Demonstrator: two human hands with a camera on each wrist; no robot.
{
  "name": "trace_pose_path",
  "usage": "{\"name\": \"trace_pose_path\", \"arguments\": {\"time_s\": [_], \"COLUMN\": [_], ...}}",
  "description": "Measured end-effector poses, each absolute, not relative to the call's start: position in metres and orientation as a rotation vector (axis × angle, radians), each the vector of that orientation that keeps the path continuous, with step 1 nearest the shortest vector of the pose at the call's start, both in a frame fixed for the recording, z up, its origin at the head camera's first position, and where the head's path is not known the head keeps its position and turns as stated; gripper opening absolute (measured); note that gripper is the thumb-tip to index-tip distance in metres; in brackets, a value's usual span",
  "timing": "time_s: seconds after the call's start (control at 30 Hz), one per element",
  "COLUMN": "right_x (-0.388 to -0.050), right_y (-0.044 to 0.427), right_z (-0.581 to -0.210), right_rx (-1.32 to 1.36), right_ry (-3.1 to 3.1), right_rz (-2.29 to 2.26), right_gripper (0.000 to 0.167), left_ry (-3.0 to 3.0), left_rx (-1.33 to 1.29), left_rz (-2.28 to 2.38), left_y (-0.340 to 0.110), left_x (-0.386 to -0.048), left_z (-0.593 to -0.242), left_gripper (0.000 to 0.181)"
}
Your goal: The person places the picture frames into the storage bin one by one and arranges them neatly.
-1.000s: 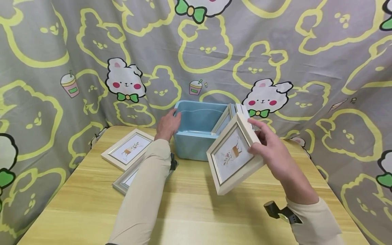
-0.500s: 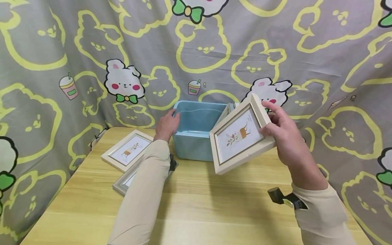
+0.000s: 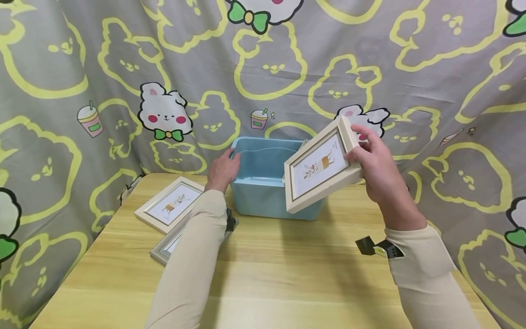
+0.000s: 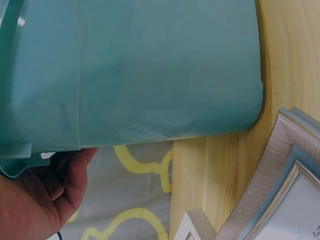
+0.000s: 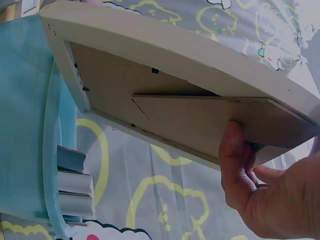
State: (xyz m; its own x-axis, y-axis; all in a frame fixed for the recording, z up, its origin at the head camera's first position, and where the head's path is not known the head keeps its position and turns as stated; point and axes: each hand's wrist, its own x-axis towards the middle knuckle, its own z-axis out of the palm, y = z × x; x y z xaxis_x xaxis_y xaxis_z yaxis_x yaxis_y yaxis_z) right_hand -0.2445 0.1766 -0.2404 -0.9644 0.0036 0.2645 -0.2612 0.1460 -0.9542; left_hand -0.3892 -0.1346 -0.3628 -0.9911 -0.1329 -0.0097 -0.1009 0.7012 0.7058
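My right hand (image 3: 376, 171) grips a cream picture frame (image 3: 320, 169) by its right side, tilted in the air before the bin's right half. Its picture shows a deer-like animal with plants. In the right wrist view the frame's brown back (image 5: 110, 75) and stand leg (image 5: 190, 115) appear, with my fingers at the leg. My left hand (image 3: 223, 171) holds the left rim of a light blue plastic bin (image 3: 259, 198), fingers curled at the edge in the left wrist view. Inside the bin's right end stand several frames (image 5: 75, 187), mostly hidden in the head view by the held one.
On the wooden table (image 3: 263, 283), left of the bin, lie a cream picture frame (image 3: 170, 205) and a grey one (image 4: 270, 170), partly under my left forearm. A patterned grey curtain (image 3: 197, 59) hangs close behind the table.
My right hand has lifted the cream picture frame upward, away from the table, and turned it flatter toward the bin. My left hand has stayed on the bin's rim.
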Motion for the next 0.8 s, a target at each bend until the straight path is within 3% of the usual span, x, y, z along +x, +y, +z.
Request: {"name": "trace_pose_path", "arguments": {"time_s": [0.8], "right_x": [-0.284], "right_y": [0.176], "right_z": [-0.237], "right_rx": [0.050], "right_ry": [-2.180], "right_rz": [1.924], "right_gripper": [0.061], "left_ry": [-2.873], "left_rx": [0.170], "left_rz": [-1.150], "left_y": [-0.133], "left_x": [-0.386], "left_z": [-0.360], "left_gripper": [0.059]}}
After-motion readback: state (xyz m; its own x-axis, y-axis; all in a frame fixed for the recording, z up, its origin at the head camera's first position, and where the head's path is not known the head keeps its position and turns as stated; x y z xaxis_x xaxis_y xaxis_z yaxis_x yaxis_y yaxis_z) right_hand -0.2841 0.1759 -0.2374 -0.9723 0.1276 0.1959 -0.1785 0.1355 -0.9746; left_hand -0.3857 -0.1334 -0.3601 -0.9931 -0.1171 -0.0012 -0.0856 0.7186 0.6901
